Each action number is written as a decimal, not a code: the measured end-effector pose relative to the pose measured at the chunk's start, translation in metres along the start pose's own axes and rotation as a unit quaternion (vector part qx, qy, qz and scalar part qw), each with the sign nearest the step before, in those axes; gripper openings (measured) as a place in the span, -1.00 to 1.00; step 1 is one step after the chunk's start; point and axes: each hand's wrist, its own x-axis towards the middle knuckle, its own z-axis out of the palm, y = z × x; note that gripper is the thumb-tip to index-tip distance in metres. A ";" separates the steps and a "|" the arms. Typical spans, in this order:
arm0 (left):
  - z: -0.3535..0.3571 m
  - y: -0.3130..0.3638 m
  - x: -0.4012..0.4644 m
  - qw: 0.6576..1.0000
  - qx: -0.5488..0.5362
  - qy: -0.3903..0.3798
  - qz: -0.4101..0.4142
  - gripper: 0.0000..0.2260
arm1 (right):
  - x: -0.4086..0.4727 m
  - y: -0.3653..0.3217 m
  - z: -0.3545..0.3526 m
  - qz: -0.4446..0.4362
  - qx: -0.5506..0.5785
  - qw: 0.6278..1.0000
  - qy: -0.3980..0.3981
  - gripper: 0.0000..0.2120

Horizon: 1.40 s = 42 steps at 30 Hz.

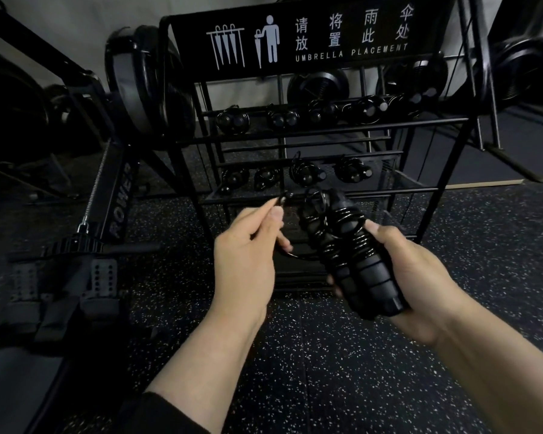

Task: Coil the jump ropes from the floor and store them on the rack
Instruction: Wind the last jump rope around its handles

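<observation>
The rope [339, 233] is in my hands, low in front of the rack [326, 126] and above the floor [326, 355]. Its two black ribbed handles [367, 277] lie side by side, and the glossy black cord is wound in tight turns around their upper half. My right hand [417, 277] grips the handles from the right and underneath, thumb curled against the coils, fingertips showing round the lower left side. A loose length of cord runs from the bundle down and left in a curve, passing under my left hand [248, 255]. That hand pinches the cord between thumb and forefinger, the other fingers curled below. The pinched bit points up toward the rack's lower shelf; whether it is the cord's very end I cannot tell.

The rack is a black wire stand with a sign [311, 42] across the top reading "UMBRELLA PLACEMENT" beside white umbrella pictograms. Its upper shelf carries a row of coiled ropes [295, 117], handle ends facing me. The lower shelf holds four more coiled bundles [301, 175], just beyond my fingertips.

The floor is black rubber with white flecks. To my left stands a rowing machine [113, 208] marked "POWER". Weight plates [148, 79] lean behind the rack.
</observation>
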 end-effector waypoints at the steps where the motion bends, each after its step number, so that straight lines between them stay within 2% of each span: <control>1: 0.000 0.006 -0.002 0.998 0.037 -0.023 0.040 -0.79 | 0.001 0.000 -0.001 -0.005 -0.013 1.000 -0.004 -0.73; 3: 0.003 0.016 -0.008 0.983 0.117 -0.076 0.115 -0.78 | 0.001 0.000 0.001 -0.012 -0.041 0.999 -0.013 -0.75; 6: 0.006 0.018 -0.013 0.955 0.204 -0.123 0.175 -0.78 | 0.001 0.003 0.003 -0.003 -0.041 0.999 -0.005 -0.80; 8: 0.004 0.016 -0.012 0.941 0.241 -0.139 0.193 -0.78 | 0.001 0.004 0.002 0.000 -0.052 0.999 0.008 -0.78; 14: -0.003 0.015 -0.008 0.928 0.266 -0.158 0.210 -0.77 | -0.001 0.003 0.005 0.024 -0.010 1.000 0.015 -0.86; 17: -0.003 0.014 -0.010 0.927 0.266 -0.166 0.206 -0.77 | 0.005 0.005 0.001 0.030 -0.021 0.999 0.008 -0.92; 25: 0.001 0.012 -0.011 0.933 0.254 -0.178 0.182 -0.79 | 0.007 0.006 -0.005 0.021 -0.078 0.997 -0.007 -0.74; 30: 0.000 0.013 -0.009 0.938 0.244 -0.188 0.160 -0.80 | 0.002 0.004 -0.002 -0.016 -0.082 0.996 -0.012 -0.90; 33: -0.001 0.012 -0.008 0.940 0.240 -0.193 0.144 -0.80 | 0.002 0.004 -0.001 -0.021 -0.080 0.996 -0.025 -0.81; 38: 0.001 0.014 -0.011 0.938 0.241 -0.204 0.144 -0.79 | 0.001 0.004 0.000 -0.017 -0.085 0.995 -0.050 -0.82; 42: 0.000 0.016 -0.008 0.954 0.206 -0.193 0.098 -0.79 | 0.003 0.007 0.000 -0.029 -0.089 0.995 -0.032 -0.87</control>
